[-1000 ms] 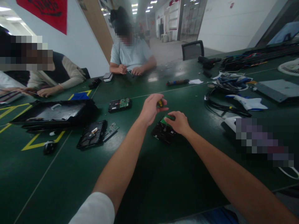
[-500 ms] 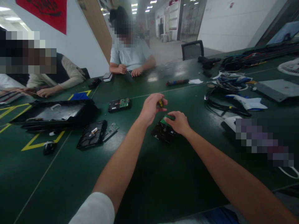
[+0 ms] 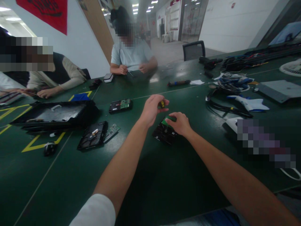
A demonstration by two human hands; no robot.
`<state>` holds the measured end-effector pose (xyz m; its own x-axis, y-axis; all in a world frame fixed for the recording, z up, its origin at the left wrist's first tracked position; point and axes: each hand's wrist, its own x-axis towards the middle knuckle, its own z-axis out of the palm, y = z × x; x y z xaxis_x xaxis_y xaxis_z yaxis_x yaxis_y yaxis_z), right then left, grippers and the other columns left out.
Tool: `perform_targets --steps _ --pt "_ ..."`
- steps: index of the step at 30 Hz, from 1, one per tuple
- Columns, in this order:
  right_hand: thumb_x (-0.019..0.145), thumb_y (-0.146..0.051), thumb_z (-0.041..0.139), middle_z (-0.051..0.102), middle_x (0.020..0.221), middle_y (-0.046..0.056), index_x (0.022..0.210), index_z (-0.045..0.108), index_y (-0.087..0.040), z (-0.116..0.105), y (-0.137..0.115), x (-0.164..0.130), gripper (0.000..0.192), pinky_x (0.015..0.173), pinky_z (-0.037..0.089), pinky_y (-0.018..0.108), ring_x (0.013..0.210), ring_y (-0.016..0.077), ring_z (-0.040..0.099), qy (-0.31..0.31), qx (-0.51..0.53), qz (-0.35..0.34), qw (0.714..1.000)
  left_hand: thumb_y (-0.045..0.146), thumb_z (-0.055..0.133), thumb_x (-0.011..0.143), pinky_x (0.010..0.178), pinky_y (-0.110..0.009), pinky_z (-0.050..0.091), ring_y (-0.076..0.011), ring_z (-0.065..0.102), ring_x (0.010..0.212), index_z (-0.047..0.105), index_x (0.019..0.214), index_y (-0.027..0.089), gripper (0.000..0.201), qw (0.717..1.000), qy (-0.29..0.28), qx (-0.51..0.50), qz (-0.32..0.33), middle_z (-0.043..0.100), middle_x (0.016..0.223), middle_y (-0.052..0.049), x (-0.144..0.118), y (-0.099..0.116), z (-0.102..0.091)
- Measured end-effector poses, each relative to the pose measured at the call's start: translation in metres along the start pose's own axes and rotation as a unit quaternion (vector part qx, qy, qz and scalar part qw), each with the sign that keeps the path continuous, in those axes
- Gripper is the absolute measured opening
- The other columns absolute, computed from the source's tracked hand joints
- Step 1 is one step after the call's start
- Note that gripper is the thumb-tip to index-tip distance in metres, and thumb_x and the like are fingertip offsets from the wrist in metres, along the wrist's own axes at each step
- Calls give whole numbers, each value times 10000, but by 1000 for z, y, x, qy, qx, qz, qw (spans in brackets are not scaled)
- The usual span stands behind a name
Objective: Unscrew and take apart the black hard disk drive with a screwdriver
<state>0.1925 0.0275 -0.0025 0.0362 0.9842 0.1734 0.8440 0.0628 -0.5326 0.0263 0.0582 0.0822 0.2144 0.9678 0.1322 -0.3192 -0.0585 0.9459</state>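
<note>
The left hand [image 3: 152, 109] pinches a small yellow-handled driver [image 3: 161, 104] upright over the drive [image 3: 164, 132] on the table [image 3: 164, 188]. The right hand [image 3: 180, 123] presses down on its green board [image 3: 168, 120], fingers curled over it. The board sits on the drive, not yet off — two other drives [image 3: 120, 105] lie further left.

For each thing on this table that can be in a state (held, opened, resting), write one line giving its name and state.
Left hand: closed on small yellow-and-black screwdriver.
Right hand: pressing on black hard drive with green circuit board.
Second black hard drive: lying flat, untouched.
Large black tray: lying flat.
</note>
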Motion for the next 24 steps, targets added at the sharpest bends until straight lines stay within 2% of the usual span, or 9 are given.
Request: perform_targets --steps 6,10,13,18,24 --pt "1005 -507 685 766 1290 92 1241 774 -247 -2 -2 -1 362 1000 495 452 1182 312 679 -1 0 5 1000 378 693 865 659 -261 583 -195 663 910 746 850 195 191 997 5 65 32 704 984 -76 1 2 -3" --pt "998 -482 705 782 1247 77 1200 792 -269 -4 -4 -2 306 971 497 434 1164 313 691 -3 -8 0 1000 375 690 866 682 -320 617 -211 682 867 714 966 188 213 1000 -16 9 2 710 903 -70 0 1 -2" --pt "991 -468 717 785 1244 76 1203 794 -265 -4 -5 -2 303 963 502 424 1160 312 695 -1 -4 0 1000 381 697 863 707 -349 638 -224 698 891 672 940 186 211 1000 -10 -14 2 715 903 -72 0 -1 -1" --pt "992 -485 715 775 1267 94 1239 786 -247 -2 -3 0 350 986 502 443 1174 319 686 0 0 5 1000 381 665 871 631 -255 577 -186 643 871 736 853 177 217 997 -2 65 37 673 939 -71 0 1 -2" --pt "998 -490 701 775 1254 93 1227 785 -252 -1 -1 -1 341 984 497 453 1164 320 685 -1 -4 -1 1000 357 677 864 680 -318 618 -224 700 901 674 980 199 196 1000 1 16 -3 727 910 -72 -1 3 0"
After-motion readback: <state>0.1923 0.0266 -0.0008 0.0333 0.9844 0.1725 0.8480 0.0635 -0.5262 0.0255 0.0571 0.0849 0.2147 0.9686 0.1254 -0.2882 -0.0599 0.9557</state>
